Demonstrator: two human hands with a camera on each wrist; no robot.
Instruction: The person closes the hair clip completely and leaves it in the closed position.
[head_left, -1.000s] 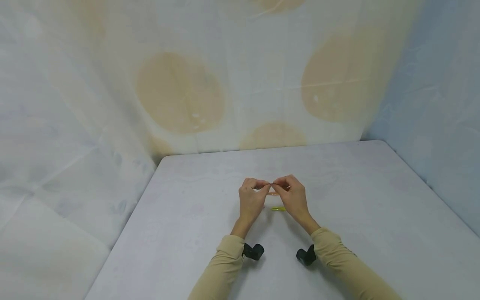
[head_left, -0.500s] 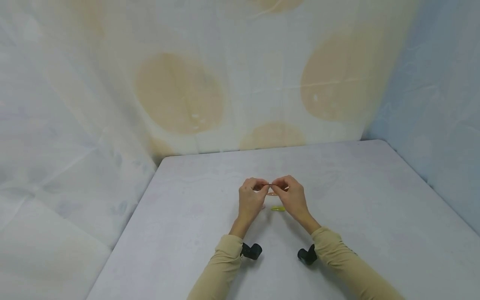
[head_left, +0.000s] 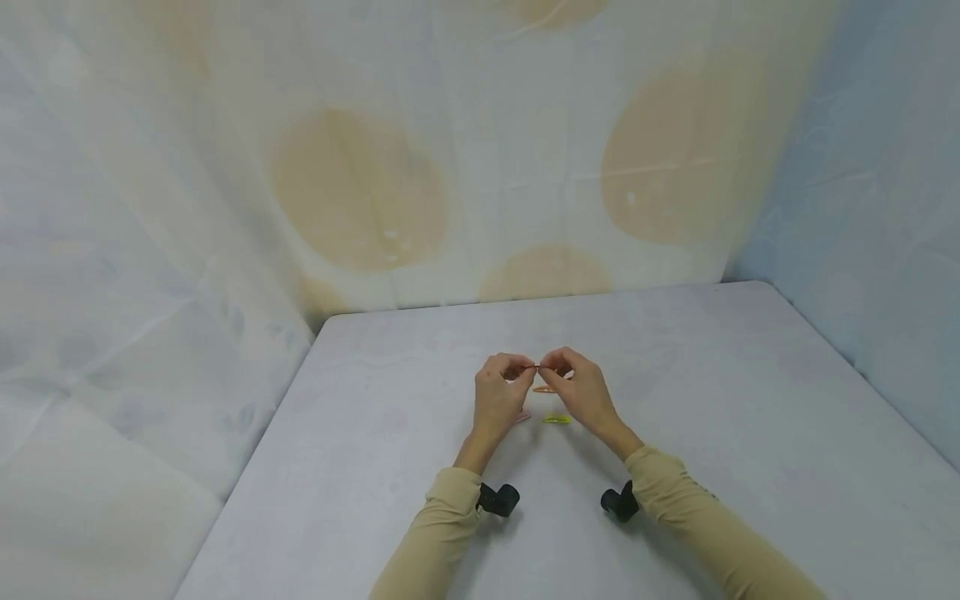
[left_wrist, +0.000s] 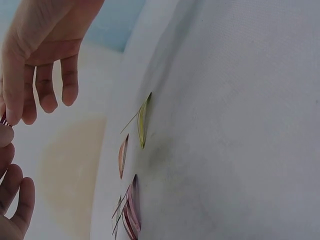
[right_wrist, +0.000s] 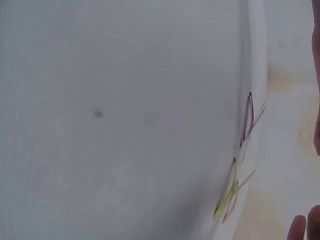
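Above the table my two hands meet fingertip to fingertip. My left hand [head_left: 523,370] and my right hand [head_left: 557,367] each pinch one end of a thin reddish hair clip [head_left: 538,367]. In the left wrist view its red end [left_wrist: 4,121] shows at the left edge, between my right hand's fingers [left_wrist: 47,95] above and my left hand's fingers [left_wrist: 15,197] below. On the table below the hands lie a yellow clip [head_left: 557,419] [left_wrist: 143,120] [right_wrist: 227,197], an orange clip [head_left: 543,389] [left_wrist: 122,156] and a pink clip [head_left: 522,415] [left_wrist: 132,212] [right_wrist: 248,120].
The pale grey table [head_left: 712,400] has its left edge [head_left: 247,467] beside draped cloth, and spotted cloth walls [head_left: 360,183] at the back and right. Black wrist cameras [head_left: 498,498] [head_left: 618,502] sit under my beige sleeves.
Both hands have shifted slightly away from me, still pinching the clip together. The pink clip beside my left hand now shows.
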